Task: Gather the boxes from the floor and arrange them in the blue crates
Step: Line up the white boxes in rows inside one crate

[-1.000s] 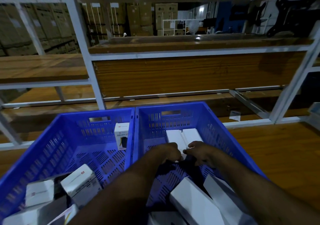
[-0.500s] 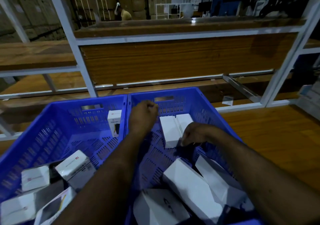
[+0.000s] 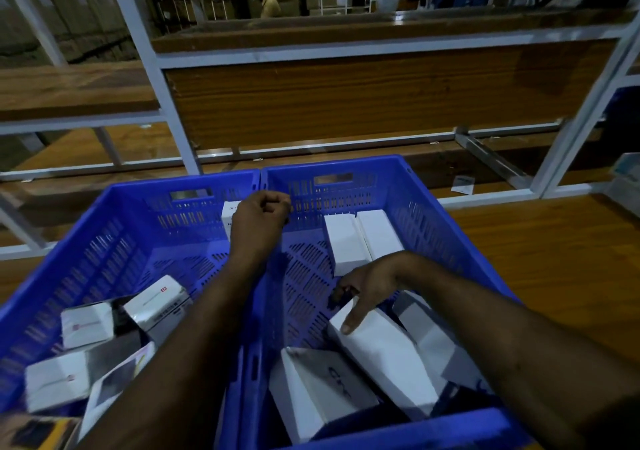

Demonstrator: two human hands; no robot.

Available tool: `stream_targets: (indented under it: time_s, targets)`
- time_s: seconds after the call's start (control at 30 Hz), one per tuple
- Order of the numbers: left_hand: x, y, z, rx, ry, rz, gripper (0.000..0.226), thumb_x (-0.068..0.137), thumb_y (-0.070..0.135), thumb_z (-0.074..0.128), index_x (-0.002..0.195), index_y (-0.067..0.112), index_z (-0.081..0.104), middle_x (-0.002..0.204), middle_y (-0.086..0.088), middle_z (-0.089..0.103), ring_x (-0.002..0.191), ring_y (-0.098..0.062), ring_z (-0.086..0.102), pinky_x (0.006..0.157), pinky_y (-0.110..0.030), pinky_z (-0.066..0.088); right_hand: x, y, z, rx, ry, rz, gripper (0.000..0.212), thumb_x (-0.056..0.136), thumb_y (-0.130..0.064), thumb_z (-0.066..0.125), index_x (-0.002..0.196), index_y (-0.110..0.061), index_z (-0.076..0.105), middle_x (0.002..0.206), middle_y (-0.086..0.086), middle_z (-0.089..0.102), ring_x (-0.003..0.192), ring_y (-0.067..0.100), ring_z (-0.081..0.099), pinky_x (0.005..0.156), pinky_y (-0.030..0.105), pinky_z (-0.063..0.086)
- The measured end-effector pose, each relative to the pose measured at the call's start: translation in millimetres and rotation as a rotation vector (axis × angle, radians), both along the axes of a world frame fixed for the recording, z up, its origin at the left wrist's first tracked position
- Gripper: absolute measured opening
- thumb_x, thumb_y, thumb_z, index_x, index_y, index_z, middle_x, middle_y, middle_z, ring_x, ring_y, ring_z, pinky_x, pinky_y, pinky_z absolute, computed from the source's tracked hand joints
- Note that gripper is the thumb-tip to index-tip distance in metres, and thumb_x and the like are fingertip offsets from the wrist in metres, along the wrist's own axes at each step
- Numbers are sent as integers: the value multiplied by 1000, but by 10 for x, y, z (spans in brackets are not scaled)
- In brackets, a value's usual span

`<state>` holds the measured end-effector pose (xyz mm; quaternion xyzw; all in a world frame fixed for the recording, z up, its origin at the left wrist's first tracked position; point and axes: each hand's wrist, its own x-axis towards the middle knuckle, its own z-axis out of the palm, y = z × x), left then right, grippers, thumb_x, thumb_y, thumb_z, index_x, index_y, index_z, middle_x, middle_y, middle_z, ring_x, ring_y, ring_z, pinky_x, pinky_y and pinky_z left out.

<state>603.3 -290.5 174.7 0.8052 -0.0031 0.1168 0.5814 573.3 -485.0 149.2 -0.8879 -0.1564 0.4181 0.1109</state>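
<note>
Now my right hand (image 3: 363,285) is low in the right crate (image 3: 450,242), fingers relaxed and extended, the thumb laid on top of a tilted white box (image 3: 384,352). No closed grip on it that I can see; the far fingertips are in shadow. My left hand (image 3: 259,214) hangs over the shared wall between the crates, fingers curled into a loose fist, nothing visible in it.

Around the right hand: a pair of white boxes (image 3: 360,238) stands neatly side by side against the far wall of the right crate. Near me, the tilted box, a lettered box (image 3: 311,390) and another box (image 3: 429,335) lie loose at odd angles, partly overlapping.

Left crate (image 3: 114,235): one box (image 3: 230,212) upright at the far wall, mostly hidden behind my left hand; a jumble of boxes (image 3: 110,345) in the near corner.

Judgement: arranging step, not gathering. I see no boxes on the wooden floor (image 3: 554,259) here.

Next move calls for closing thumb and fingers round the tilted box, lifting it clear of its neighbours, turning it to match the pair, and seating it flush beside them. The left hand is free to steady the row.
</note>
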Motion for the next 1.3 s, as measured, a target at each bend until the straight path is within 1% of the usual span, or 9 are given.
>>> stream_targets:
  time_s: [0.2,0.33,0.57,0.67,0.87,1.0,1.07,1.13,1.3]
  targets:
    - [-18,-57,23,171,-33,-22,9,97,26,59,90,29,65,87,3,71,85,-17,68,85,-47,58,-33,1,-9,77,8,-37,64,81,-40,79,136,-19,55,140,-3,50,127,18,50,108,29,42]
    - [-10,-58,18,185,-34,-16,7,97,27,60,93,28,66,87,5,71,85,-14,68,86,-46,58,20,-88,18,202,-10,-154,60,79,-37,82,130,-20,58,123,-5,53,114,17,55,85,21,50]
    - [-66,-73,78,147,-11,-14,8,97,25,61,94,23,67,86,0,72,85,-17,69,84,-46,59,83,-293,125,507,84,-347,30,82,-15,79,111,-8,72,106,0,73,93,11,69,75,18,54]
    - [-97,-73,99,84,-6,-40,9,97,23,62,97,17,69,86,-6,72,86,-21,70,85,-47,59,151,-422,197,747,126,-544,30,83,-7,76,112,-5,71,111,11,74,98,19,72,83,28,58]
    - [-158,-152,164,-56,107,-251,29,91,33,70,114,16,62,98,-23,68,97,-28,70,89,-43,59,245,-464,270,1134,-63,-886,43,87,-23,73,125,-6,64,115,12,73,106,27,69,97,41,53]
    - [-247,-306,177,16,342,-409,50,90,47,67,130,24,47,118,-3,68,101,-15,68,78,-28,56,254,-383,277,1212,-193,-1103,32,87,-35,72,112,-16,69,105,7,75,98,25,69,81,36,56]
    - [-242,-340,88,41,405,-450,50,94,48,62,132,20,49,122,-3,67,104,-19,68,85,-35,57,248,-346,302,1205,-227,-1145,34,87,-44,70,111,-21,68,104,4,75,100,25,68,77,36,55]
    - [-213,-350,27,-75,474,-459,48,99,49,52,134,15,52,121,-8,69,106,-26,69,93,-44,55,231,-316,344,1233,-236,-1138,34,90,-51,63,109,-23,69,104,4,75,101,25,68,85,41,55]
    - [-216,-306,121,-529,642,-366,46,106,39,38,135,7,52,107,-15,72,84,-27,70,63,-34,58,191,-259,453,1560,-102,-1071,34,98,-43,52,117,-21,69,109,3,74,106,19,67,82,40,57]
